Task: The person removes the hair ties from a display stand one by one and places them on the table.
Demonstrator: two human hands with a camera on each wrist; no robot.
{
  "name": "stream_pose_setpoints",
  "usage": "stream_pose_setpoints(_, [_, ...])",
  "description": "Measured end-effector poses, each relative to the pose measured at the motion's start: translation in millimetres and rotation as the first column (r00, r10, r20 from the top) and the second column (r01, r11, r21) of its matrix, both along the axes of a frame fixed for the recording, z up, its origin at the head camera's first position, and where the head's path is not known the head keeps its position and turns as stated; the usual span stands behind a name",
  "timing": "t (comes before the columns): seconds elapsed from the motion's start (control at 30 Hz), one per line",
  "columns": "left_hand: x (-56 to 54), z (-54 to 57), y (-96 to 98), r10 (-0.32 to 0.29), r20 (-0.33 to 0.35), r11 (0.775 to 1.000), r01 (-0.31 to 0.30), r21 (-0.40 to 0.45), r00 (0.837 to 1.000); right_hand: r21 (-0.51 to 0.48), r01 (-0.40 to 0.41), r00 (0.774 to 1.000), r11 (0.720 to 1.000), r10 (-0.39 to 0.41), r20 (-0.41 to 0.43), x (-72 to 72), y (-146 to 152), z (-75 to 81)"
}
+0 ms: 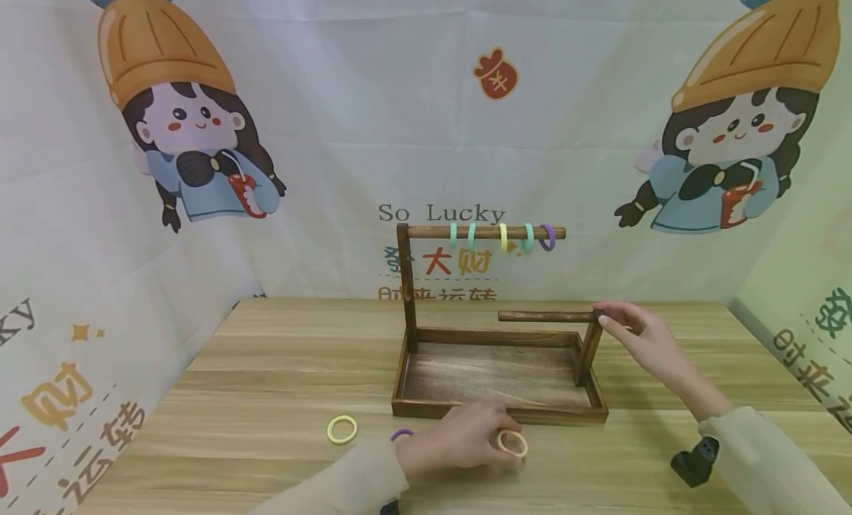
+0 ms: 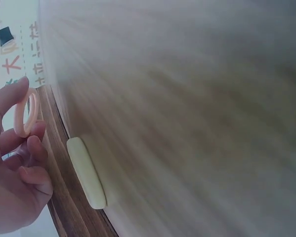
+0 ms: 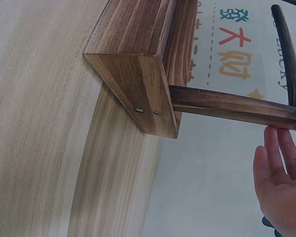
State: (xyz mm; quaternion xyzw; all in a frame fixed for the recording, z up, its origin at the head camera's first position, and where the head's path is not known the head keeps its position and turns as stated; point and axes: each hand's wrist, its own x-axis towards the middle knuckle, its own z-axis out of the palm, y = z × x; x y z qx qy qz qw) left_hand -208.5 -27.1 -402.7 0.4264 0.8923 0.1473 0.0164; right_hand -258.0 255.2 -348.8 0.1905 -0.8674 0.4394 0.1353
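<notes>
My left hand [image 1: 466, 435] pinches a peach ring [image 1: 512, 443] between thumb and fingers, low over the table in front of the wooden stand [image 1: 499, 413]. The left wrist view shows the ring [image 2: 26, 113] held upright at the fingertips. With thumb and fingers, my right hand [image 1: 642, 337] holds the top of the stand's short post [image 1: 589, 352], where the lower bar [image 1: 546, 317] joins. Several teal, yellow and purple rings hang on the upper bar [image 1: 426, 232]. A yellow ring [image 1: 342, 430] lies on the table; a purple ring [image 1: 402, 433] is partly hidden behind my left wrist.
The stand has a shallow tray base on the wood-grain table [image 1: 266, 396]. A printed cloth [image 1: 373, 93] hangs behind and at both sides. A black device [image 1: 694, 462] sits by the right wrist.
</notes>
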Motion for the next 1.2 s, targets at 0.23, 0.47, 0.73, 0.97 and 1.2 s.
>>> stream_pose_setpoints(0.23, [0.5, -1.8, 3.0, 0.019, -0.015, 0.999, -0.019, -0.041, 1.0, -0.003, -0.001, 1.0, 1.0, 0.001, 0.004, -0.9, 0.5, -1.5])
stream_pose_setpoints(0.47, [2.7, -1.6, 5.1, 0.05, -0.037, 0.995, -0.053, -0.08, 0.998, -0.014, -0.01, 1.0, 1.0, 0.01, -0.009, -0.6, 0.2, -1.0])
stream_pose_setpoints(0.73, [5.5, -0.4, 6.2, 0.068, -0.107, 0.989, -0.082, -0.127, 0.992, -0.018, -0.012, 1.0, 1.0, 0.011, -0.013, -0.3, -0.1, -0.6])
stream_pose_setpoints(0.97, [8.3, 0.3, 5.8, 0.055, -0.172, 0.984, -0.082, -0.155, 0.984, -0.018, -0.011, 1.0, 1.0, 0.01, -0.014, 0.3, -0.3, -0.3])
stream_pose_setpoints(1.2, [8.3, -1.3, 5.3, 0.054, -0.207, 0.98, -0.091, -0.176, 0.977, -0.009, -0.006, 1.0, 1.0, 0.006, -0.008, 0.1, 0.0, -0.8])
